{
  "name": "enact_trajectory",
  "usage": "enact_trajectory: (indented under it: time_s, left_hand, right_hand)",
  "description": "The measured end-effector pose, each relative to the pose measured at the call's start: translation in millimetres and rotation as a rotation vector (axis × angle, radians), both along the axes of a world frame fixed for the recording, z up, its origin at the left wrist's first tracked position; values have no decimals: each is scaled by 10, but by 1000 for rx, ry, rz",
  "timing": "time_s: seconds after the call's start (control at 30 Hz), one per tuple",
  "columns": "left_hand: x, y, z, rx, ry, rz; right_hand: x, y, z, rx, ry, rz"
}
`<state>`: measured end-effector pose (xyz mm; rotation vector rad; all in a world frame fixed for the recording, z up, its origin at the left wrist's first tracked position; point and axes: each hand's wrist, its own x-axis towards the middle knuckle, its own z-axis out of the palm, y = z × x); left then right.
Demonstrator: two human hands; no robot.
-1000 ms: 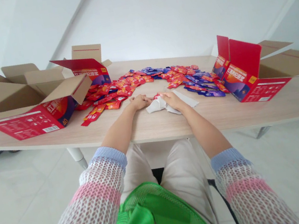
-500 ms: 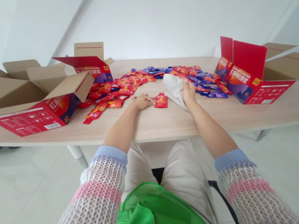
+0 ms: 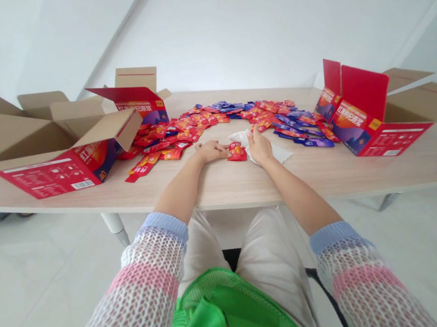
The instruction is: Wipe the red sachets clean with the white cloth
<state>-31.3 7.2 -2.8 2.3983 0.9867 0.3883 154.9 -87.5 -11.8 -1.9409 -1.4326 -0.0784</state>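
Note:
A single red sachet (image 3: 237,152) lies on the table in front of me. The fingertips of my left hand (image 3: 212,151) hold its left edge against the tabletop. My right hand (image 3: 260,147) is closed on a white tissue (image 3: 281,153), just to the right of the sachet. Part of the tissue shows beyond the fingers on the left, and the rest spreads flat on the table to the right. Red sachets (image 3: 183,131) and purple sachets (image 3: 299,121) lie in a curved heap behind both hands.
A large open carton (image 3: 55,172) stands at the left, with a smaller red carton (image 3: 141,109) behind it. Another open red carton (image 3: 364,124) stands at the right. A white wall (image 3: 244,23) rises behind the pale wooden table (image 3: 214,187).
My right hand has moved left and down with the tissue, toward the single sachet. The tissue was raised and now lies lower, partly flat on the table. My left hand stays at the sachet.

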Motion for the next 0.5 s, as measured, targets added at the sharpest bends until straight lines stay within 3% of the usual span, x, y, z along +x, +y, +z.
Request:
enact_trajectory:
  time_s: [0.1, 0.27, 0.5]
  left_hand:
    - [3, -26, 45, -13, 14, 28]
    - [27, -7, 51, -9, 39, 52]
    - [71, 26, -35, 35, -59, 130]
  right_hand:
    - [68, 48, -72, -42, 57, 114]
    - [262, 133, -175, 53, 214, 301]
    - [163, 25, -102, 132, 161, 391]
